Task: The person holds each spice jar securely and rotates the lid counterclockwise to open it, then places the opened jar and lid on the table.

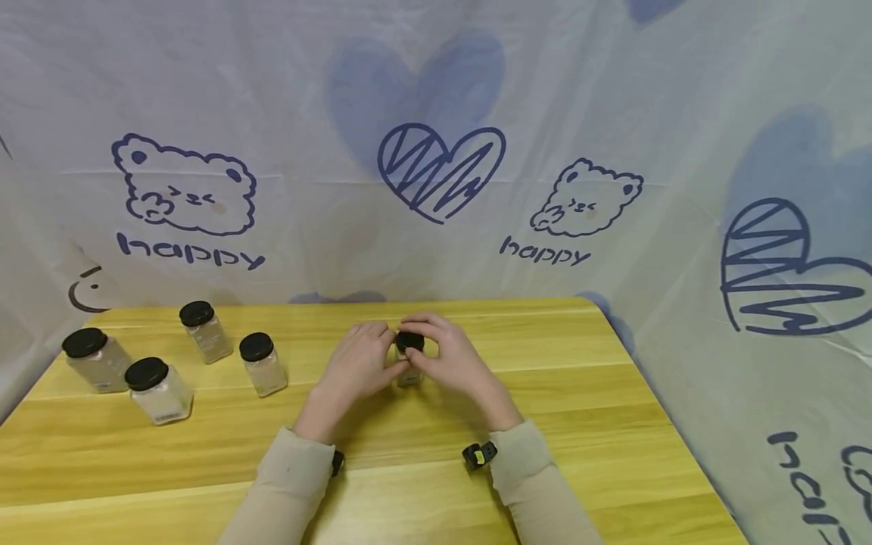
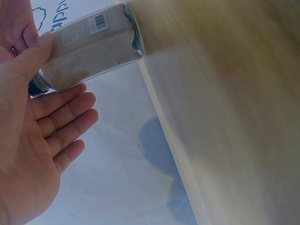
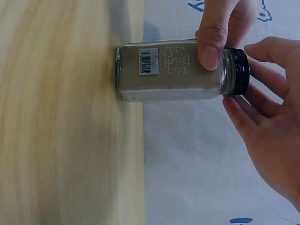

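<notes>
A square glass jar [image 1: 409,376] of grey-brown powder stands upright on the table, a black lid [image 3: 242,71] on its neck. My left hand [image 1: 364,356] holds the jar near its neck, thumb across the barcode side, as the right wrist view shows. The other left fingers [image 2: 70,119] reach out beside the glass, fairly straight. From the right, my right hand [image 1: 453,356] grips the black lid, its thumb and fingers around the rim. A barcode label [image 2: 98,22] sits low on the jar's side.
Toward the table's left stand several more black-lidded jars: a tall one [image 1: 207,333] at the back, a nearer one [image 1: 266,371], a pale-filled one [image 1: 163,397] and one at the far left [image 1: 102,363]. A printed white cloth [image 1: 306,227] hangs behind the wooden table [image 1: 579,454].
</notes>
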The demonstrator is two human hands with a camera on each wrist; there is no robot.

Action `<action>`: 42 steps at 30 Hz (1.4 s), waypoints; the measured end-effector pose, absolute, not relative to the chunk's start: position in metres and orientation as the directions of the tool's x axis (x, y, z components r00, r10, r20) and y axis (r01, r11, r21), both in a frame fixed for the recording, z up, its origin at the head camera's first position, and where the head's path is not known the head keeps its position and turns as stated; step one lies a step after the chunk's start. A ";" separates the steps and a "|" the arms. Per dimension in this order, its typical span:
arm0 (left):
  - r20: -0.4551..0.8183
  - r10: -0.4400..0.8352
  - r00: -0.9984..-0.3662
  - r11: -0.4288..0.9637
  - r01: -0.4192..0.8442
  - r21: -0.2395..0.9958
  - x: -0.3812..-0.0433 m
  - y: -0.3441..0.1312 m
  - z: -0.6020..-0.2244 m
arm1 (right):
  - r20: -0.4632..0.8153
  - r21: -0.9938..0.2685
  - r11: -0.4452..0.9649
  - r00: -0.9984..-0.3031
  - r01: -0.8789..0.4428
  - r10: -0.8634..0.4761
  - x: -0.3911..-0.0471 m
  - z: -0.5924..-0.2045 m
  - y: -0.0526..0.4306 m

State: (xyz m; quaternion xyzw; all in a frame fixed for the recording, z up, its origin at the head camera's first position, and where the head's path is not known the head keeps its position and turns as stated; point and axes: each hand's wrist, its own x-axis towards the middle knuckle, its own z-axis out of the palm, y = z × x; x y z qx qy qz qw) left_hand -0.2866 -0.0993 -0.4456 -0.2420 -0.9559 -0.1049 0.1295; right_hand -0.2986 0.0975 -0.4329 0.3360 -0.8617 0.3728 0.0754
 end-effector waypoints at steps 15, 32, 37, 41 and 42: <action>0.300 0.439 -0.847 0.857 0.495 0.144 -0.287 -0.099 -0.446 | 0.371 -0.616 0.553 -0.825 -0.562 -0.426 -0.298 -0.434 0.095; 0.287 0.436 -0.853 0.862 0.487 0.141 -0.286 -0.099 -0.445 | 0.358 -0.604 0.510 -0.781 -0.612 -0.512 -0.298 -0.432 0.097; 0.294 0.434 -0.852 0.860 0.488 0.145 -0.286 -0.099 -0.445 | 0.381 -0.614 0.511 -0.793 -0.602 -0.475 -0.299 -0.433 0.097; 0.300 0.434 -0.849 0.859 0.490 0.145 -0.286 -0.098 -0.445 | 0.389 -0.633 0.517 -0.814 -0.576 -0.431 -0.299 -0.434 0.096; 0.301 0.434 -0.849 0.860 0.491 0.143 -0.286 -0.098 -0.445 | 0.387 -0.635 0.520 -0.817 -0.572 -0.427 -0.299 -0.434 0.096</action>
